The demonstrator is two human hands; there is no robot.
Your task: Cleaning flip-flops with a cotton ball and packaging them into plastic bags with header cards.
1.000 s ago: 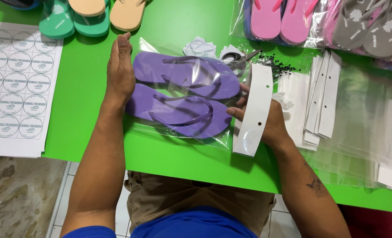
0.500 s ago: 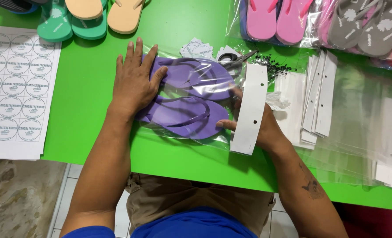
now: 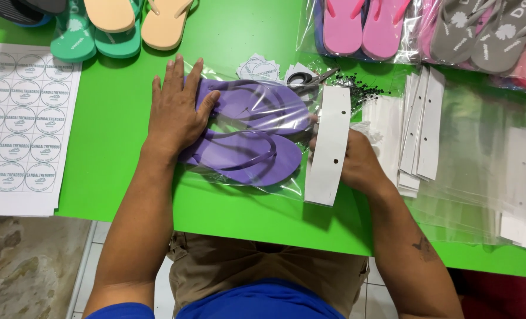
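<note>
Your pair of purple flip-flops (image 3: pixel 248 139) lies inside a clear plastic bag (image 3: pixel 245 183) on the green surface (image 3: pixel 115 171), straight in front of you, toes pointing right. Your left hand (image 3: pixel 174 112) rests flat on the heel end, fingers spread and open, pressing down rather than gripping. Your right hand (image 3: pixel 357 162) has its grip closed on a white cardboard header strip (image 3: pixel 329 145) with two punched holes, held upright against the open end of the bag. Just beyond the strip lie scissors (image 3: pixel 307 77) and a scatter of small black bits (image 3: pixel 363 88). To the right sit more white strips (image 3: pixel 422 130) and a stack of clear bags (image 3: pixel 487 171). A sheet of round stickers (image 3: pixel 15 118) lies at your left; green and peach flip-flops (image 3: pixel 121 23) and bagged pink ones (image 3: pixel 363 26) line the far edge.
</note>
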